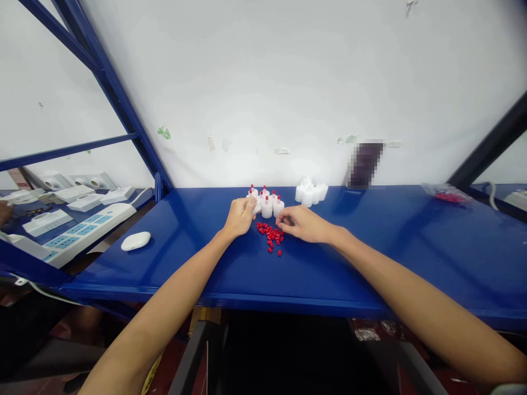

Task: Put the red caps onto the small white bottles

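Observation:
My left hand (241, 216) is closed around a small white bottle (257, 207), most of which the fingers hide. Just behind it stands a group of upright white bottles (267, 208) with red caps on their necks. Loose red caps (272, 233) lie scattered on the blue table in front of them. At the right edge of this pile, my right hand (303, 223) has its thumb and fingers curled into a pinch; whatever may be between the fingertips is too small to make out.
White bottles without red caps (309, 193) cluster behind my right hand. A phone-like dark object (364, 165), pixelated, leans on the wall. A white oval case (135, 241) lies left, a bag with red pieces (448, 196) far right. Power strips (84, 233) fill the neighbouring bench.

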### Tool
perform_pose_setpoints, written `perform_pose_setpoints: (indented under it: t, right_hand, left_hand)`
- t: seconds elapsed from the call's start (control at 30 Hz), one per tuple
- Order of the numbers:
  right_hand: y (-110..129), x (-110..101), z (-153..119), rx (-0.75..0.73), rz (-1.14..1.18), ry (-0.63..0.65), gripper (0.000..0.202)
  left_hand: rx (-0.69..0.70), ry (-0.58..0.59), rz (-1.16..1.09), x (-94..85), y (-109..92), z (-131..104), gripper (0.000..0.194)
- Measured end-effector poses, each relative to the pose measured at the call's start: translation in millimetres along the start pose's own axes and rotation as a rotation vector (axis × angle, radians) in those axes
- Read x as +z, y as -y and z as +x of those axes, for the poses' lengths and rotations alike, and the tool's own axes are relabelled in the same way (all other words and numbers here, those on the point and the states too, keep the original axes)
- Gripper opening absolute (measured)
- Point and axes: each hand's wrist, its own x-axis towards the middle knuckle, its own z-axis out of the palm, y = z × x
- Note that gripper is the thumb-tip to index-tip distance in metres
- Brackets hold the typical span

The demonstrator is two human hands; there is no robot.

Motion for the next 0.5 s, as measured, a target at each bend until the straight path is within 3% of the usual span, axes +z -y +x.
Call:
perform_pose_setpoints:
  t: [0.23,0.43,0.5]
  right_hand:
    - [0.6,-10.8,-4.4,0.027,0.051,0.135,0.022]
    - [-5.8,-6.5,-5.0,-0.021,0.082,0.183,0.012]
    - [-8.2,-5.0,-3.5,-0.027,0.088,0.133,0.010]
  left_hand:
    - [-0.118,0.032,0.062,-4.7,0.3,8.1,0.052]
    - [-0.168,0.047,0.022,-3.2,-5.5,7.5,0.051]
    - [-0.173,0.044,-0.011,-2.7,-8.7,5.7,0.050]
